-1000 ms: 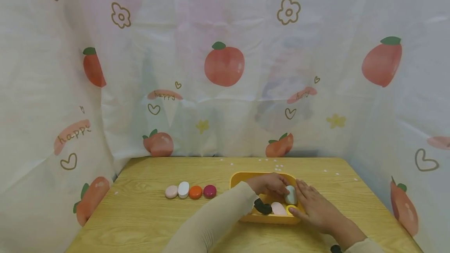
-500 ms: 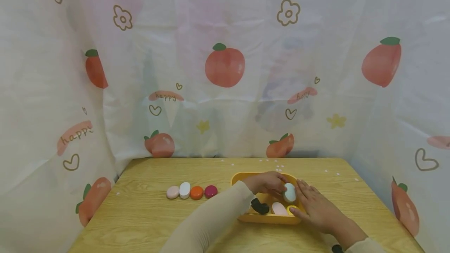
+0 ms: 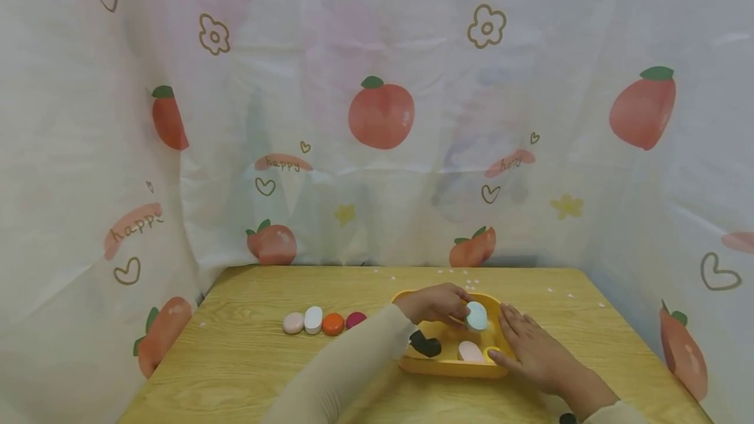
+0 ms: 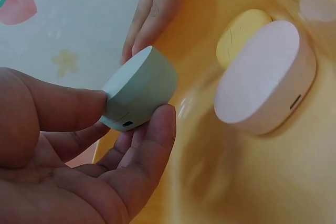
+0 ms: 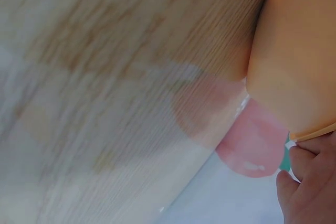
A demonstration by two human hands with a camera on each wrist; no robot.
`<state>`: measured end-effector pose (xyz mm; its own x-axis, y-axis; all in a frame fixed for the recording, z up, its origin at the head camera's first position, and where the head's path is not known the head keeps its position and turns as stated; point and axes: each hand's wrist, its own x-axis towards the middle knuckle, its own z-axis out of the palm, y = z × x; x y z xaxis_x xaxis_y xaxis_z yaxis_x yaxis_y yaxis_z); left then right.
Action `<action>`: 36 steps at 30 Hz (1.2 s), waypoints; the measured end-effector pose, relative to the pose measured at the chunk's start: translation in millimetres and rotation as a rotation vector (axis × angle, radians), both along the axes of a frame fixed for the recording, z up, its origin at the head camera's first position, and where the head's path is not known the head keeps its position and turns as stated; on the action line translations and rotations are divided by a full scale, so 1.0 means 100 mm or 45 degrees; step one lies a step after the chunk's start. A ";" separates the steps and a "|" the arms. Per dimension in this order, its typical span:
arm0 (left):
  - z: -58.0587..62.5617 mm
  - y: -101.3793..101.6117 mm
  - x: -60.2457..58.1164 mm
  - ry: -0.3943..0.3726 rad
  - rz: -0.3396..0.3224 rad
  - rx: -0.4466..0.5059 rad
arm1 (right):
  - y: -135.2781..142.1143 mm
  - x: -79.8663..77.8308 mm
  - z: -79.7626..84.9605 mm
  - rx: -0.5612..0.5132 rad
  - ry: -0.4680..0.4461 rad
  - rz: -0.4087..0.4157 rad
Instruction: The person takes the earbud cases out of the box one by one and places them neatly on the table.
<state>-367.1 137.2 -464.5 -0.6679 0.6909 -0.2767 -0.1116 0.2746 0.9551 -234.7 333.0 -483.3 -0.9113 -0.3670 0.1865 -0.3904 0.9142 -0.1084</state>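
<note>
Now the left hand pinches a pale green case above the yellow tray, while the right hand rests flat, fingers straight, on its rim.

Blurred wooden table, yellow tray wall, fingers at rim

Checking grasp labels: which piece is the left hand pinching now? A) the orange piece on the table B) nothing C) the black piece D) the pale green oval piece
D: the left hand pinches the pale green oval piece between thumb and fingers above the yellow tray; the black piece lies in the tray and the orange piece sits on the table.
</note>
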 end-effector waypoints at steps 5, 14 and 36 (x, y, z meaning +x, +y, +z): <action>-0.02 -0.15 0.03 -0.029 0.028 0.011 | -0.02 0.03 -0.01 -0.006 -0.014 0.007; -0.04 -0.42 0.08 -0.066 0.042 0.069 | -0.07 0.05 -0.08 -0.016 -0.032 0.034; 0.33 -0.77 -0.13 -0.014 -0.020 0.148 | 0.01 -0.05 0.05 -0.031 -0.083 0.047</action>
<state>-380.3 59.8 -431.7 -0.6539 0.7293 -0.2013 -0.1187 0.1639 0.9793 -239.3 333.6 -477.9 -0.9079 -0.3965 0.1360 -0.4149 0.8963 -0.1567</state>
